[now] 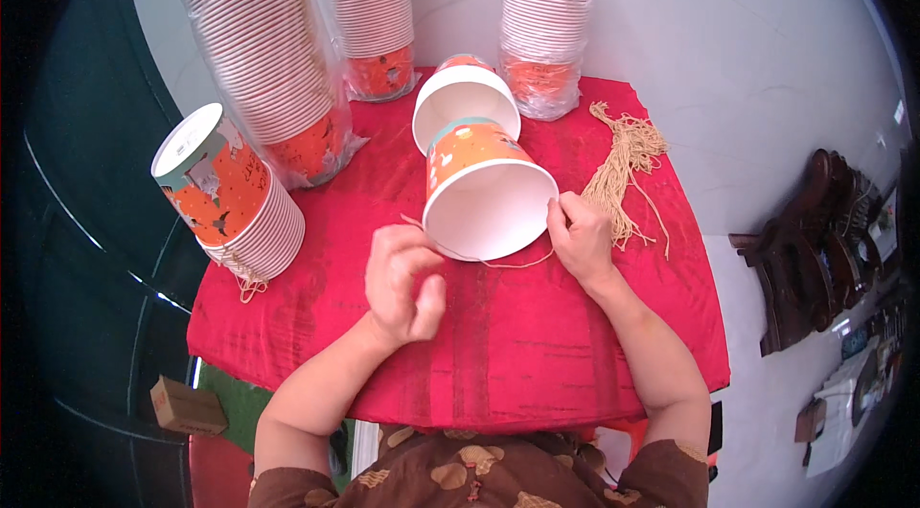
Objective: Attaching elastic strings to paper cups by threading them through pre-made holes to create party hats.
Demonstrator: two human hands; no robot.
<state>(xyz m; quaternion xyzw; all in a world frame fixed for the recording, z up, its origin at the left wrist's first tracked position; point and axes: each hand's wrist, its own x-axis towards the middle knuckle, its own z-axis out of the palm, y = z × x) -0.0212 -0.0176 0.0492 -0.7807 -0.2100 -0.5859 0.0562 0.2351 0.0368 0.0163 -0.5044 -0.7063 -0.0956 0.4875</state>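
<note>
An orange paper cup [479, 150] with a green base band lies on its side, its white mouth turned toward me. My right hand [581, 238] pinches the right side of its rim, thumb and index finger together. A thin beige string [517, 265] runs from that hand, sagging across the lower rim, to the rim's left side, where a short end sticks out. My left hand [404, 284] is beside that left side, fingers loosely bent and thumb apart, with nothing visible gripped. Behind the cup lies another paper cup [467, 103], its mouth partly hidden by the first.
A bundle of beige strings [625, 168] lies at the right. Tall plastic-wrapped cup stacks [259, 38] stand along the back. At the left is an upside-down cup stack [230, 192] with string hanging from its rims. The table has a red cloth [460, 355].
</note>
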